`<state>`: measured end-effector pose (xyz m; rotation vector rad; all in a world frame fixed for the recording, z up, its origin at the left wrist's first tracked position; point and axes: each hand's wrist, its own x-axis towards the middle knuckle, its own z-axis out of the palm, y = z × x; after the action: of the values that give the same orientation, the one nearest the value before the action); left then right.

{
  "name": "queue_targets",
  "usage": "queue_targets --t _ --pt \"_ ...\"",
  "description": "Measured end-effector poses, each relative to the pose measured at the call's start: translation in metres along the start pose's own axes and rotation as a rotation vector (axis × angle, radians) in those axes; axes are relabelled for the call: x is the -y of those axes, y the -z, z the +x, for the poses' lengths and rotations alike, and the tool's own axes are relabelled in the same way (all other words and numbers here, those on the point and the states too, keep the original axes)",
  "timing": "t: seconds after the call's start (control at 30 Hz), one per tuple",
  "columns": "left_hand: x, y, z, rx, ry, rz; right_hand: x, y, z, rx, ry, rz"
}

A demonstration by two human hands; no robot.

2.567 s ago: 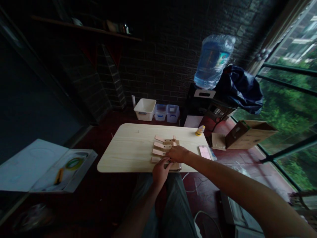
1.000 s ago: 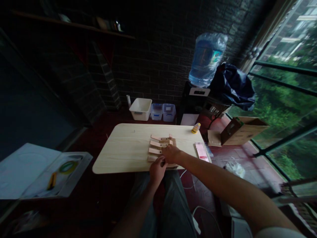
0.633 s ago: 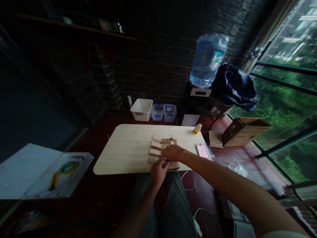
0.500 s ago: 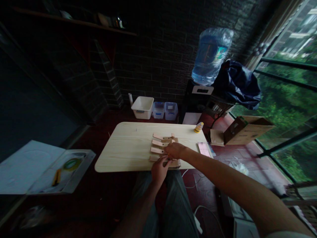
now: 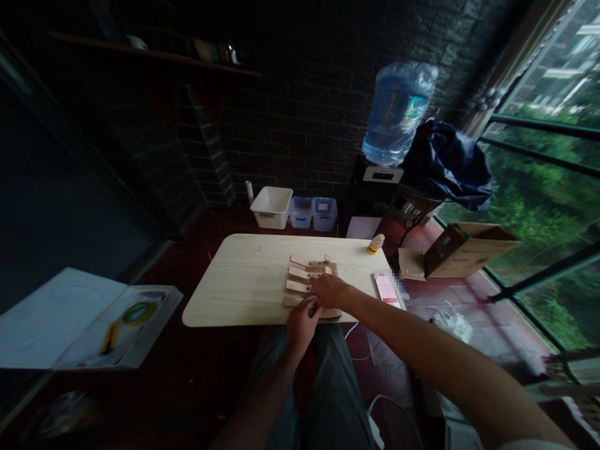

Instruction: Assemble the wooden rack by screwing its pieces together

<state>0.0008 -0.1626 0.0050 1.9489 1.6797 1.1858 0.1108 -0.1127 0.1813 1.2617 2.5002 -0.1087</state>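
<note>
A cardboard piece lies near the front edge of the pale wooden table, right of its middle. Several flat wooden strips, among them the topmost one, stick out from it to the left, with small dark dots near their inner ends. My right hand is over the lower strips, its fingers closed and pointing down; what they pinch is too small to make out. Close below it, my left hand has thumb and fingers pressed together at the lowest strip, and whatever is between them is hidden.
A small yellow-capped bottle stands at the table's back right corner, with a pink phone-like object at the right edge. Behind are a white bin and a water dispenser. An open white case is at left.
My right hand has shifted slightly, showing more of the second strip and the cardboard's upper part. My left hand has hardly moved. The camera view has shifted a little.
</note>
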Motion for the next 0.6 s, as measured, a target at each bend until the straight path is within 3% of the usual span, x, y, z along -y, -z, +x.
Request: queue_targets --t 0.23,0.47,0.6 --pt "-0.004 0.005 0.000 -0.025 -0.031 -0.012 -0.003 0.018 0.000 0.004 0.107 -0.106" --pt "-0.001 0.000 -0.002 -0.038 -0.035 0.027 -0.010 0.001 -0.002 -0.051 0.141 -0.048" --pt "0.001 -0.002 -0.003 -0.028 -0.035 0.036 -0.018 -0.005 0.005 -0.022 0.148 0.011"
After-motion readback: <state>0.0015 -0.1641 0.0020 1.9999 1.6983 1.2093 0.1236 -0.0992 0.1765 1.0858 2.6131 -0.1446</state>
